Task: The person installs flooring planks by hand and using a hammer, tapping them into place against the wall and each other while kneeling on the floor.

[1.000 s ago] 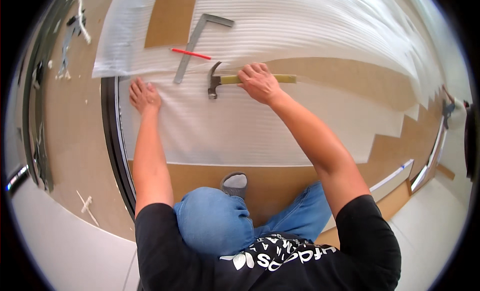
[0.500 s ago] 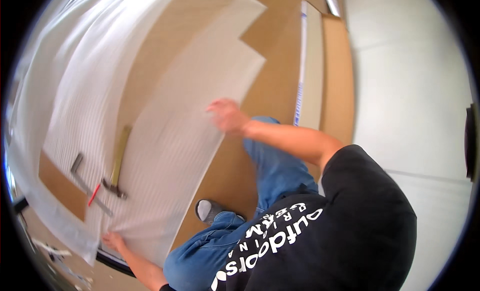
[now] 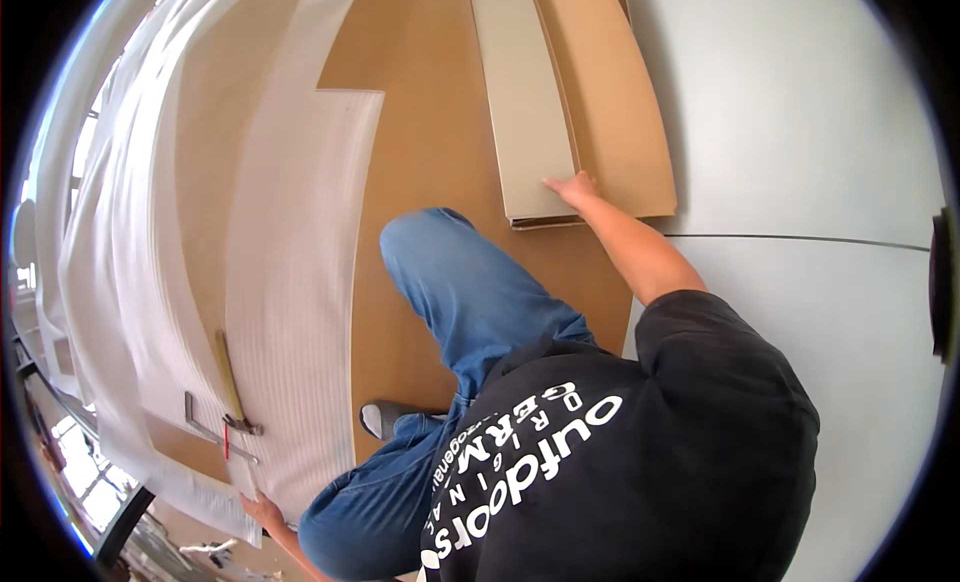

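My right hand [image 3: 575, 189] grips the near end of a long beige plank [image 3: 530, 132], thumb over its top and fingers at its right edge. The plank lies in an opened brown cardboard package [image 3: 610, 102]. At lower left, my left hand [image 3: 263, 513] rests by the edge of the white foam sheet [image 3: 300, 262], fingers apart, beside a pale strip [image 3: 241, 474]; the hand is partly hidden by my knee. Just beyond it lie a hammer [image 3: 230, 387] with a yellowish handle and a bent grey metal bar [image 3: 215, 437] with a red part [image 3: 227, 441].
Brown board [image 3: 430, 152] covers the middle, under my bent legs [image 3: 480, 292]. The foam sheet has a stepped edge. Wrinkled translucent sheeting [image 3: 110, 252] lies along the left. Large pale panels [image 3: 780, 112] meet at a dark seam on the right. Scraps [image 3: 210, 552] lie at lower left.
My right hand has moved right from above the foam and taken hold of the plank's end. My body and view have shifted; my left hand stays near the foam's edge.
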A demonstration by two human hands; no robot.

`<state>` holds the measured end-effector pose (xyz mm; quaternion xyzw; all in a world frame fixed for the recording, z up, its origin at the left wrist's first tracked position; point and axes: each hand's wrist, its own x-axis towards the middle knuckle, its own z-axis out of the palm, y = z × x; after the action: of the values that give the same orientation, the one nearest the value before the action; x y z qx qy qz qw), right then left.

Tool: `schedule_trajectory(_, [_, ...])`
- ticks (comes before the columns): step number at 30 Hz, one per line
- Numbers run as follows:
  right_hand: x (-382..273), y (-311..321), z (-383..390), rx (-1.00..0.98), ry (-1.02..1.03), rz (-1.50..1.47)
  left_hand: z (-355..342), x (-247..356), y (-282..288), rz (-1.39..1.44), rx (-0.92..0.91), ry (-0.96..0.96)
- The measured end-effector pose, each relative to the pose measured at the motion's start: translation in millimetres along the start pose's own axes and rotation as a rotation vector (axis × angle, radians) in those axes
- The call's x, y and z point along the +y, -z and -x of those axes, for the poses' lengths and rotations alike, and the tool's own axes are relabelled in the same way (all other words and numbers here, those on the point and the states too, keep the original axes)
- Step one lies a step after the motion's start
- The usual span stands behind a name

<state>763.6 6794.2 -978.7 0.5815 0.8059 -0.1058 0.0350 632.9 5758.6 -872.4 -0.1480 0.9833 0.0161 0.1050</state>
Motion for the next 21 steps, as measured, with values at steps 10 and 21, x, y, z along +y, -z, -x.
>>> schedule_trajectory(10, [36.8, 20.1, -19.6, -0.222, 0.140, -0.108, 59.1, 85.5, 82.1, 0.427, -0.031, 0.031])
schedule_trajectory(21, [-13.1, 17.3, 14.4, -0.246, 0.008, -0.174, 55.0, 298.7, 223.9, 0.527, -0.065, -0.394])
